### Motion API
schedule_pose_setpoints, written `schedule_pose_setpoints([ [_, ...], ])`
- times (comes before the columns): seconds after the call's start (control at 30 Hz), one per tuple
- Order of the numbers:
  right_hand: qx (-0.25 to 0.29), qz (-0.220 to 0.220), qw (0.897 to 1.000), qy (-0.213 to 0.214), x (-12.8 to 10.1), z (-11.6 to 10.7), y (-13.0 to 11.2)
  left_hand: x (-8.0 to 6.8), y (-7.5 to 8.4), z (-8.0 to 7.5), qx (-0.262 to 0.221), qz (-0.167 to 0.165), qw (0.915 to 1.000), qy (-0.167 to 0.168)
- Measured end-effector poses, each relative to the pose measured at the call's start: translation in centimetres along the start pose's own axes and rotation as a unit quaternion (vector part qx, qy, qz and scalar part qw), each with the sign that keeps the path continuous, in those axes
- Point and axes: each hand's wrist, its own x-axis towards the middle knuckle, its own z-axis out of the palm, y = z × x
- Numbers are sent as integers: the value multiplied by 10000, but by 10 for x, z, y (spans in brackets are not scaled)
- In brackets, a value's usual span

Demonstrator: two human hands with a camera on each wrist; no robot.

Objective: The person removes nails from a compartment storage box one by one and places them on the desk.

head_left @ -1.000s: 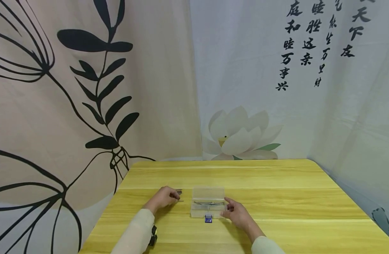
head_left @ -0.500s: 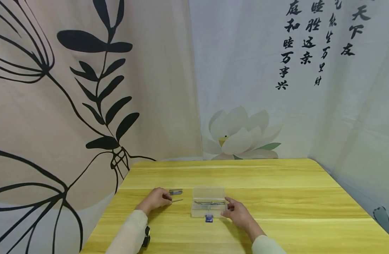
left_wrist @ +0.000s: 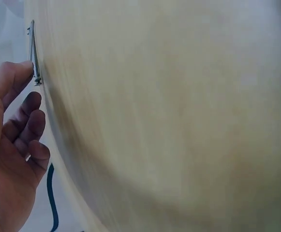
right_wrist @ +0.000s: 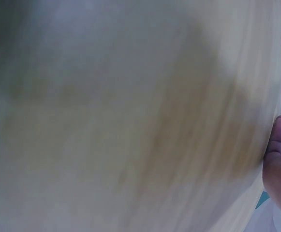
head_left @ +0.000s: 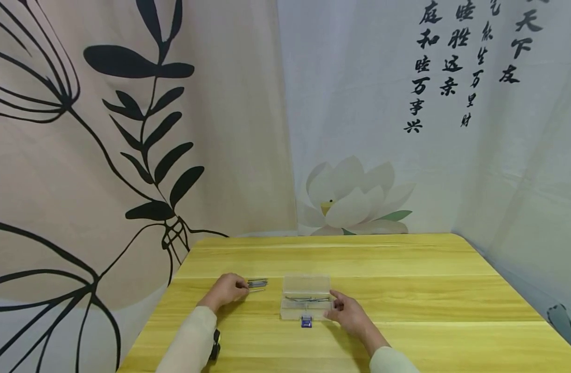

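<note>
1. In the head view, pinches the end of a thin nail-like rod (head_left: 257, 290) with the fingertips of the left hand (head_left: 227, 290), low over the wooden table (head_left: 430, 295). Keeps to the near side of a row of similar rods (head_left: 257, 283), just beside them.
2. From the left wrist, shows the palm side, hidden from the head camera: one digit reaching up to the metal, the other fingers (left_wrist: 34, 123) loosely bent below and apart from it. Cannot tell, from this angle, the pinched rod from its neighbours.
3. Back in the head view, holds the right end of a clear plastic box (head_left: 290, 314) with the right hand (head_left: 353, 313), thumb at the near corner, forefinger spread well apart from it toward the far one.
4. Only from the head, reveals the box open, with its lid (head_left: 306, 284) folded back on the far side, long metal rods (head_left: 309, 299) lying left to right inside, and a blue clasp (head_left: 306, 322) at the middle of the near edge.
5. From the right wrist, shows mostly wood grain and soft shadow, with the right hand and the clasp cropped at the frame's right edge. Cannot tell the hold on the box from there.
6. In the head view alone, takes in the whole printed lotus (head_left: 355, 202) and the black characters (head_left: 423, 85) on the cloth backdrop (head_left: 239, 129).
</note>
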Motion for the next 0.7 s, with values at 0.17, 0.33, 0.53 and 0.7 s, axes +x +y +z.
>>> schedule_pose_setpoints([
  [0.17, -42, -42, 10000, -9, 0, 0, 1, 2, 3, -3, 54, -73, 10000, 10],
  [0.33, -13, -95, 10000, -3, 0, 0, 0, 6, 2, -2, 139, -203, 9997, 77],
  [0.53, -30, -58, 10000, -10, 0, 0, 0, 9, 0, -1, 242, -298, 9991, 183],
  [0.7, -20, -40, 10000, -4, -1, 0, 0, 8, 3, -2, 243, -317, 9989, 225],
])
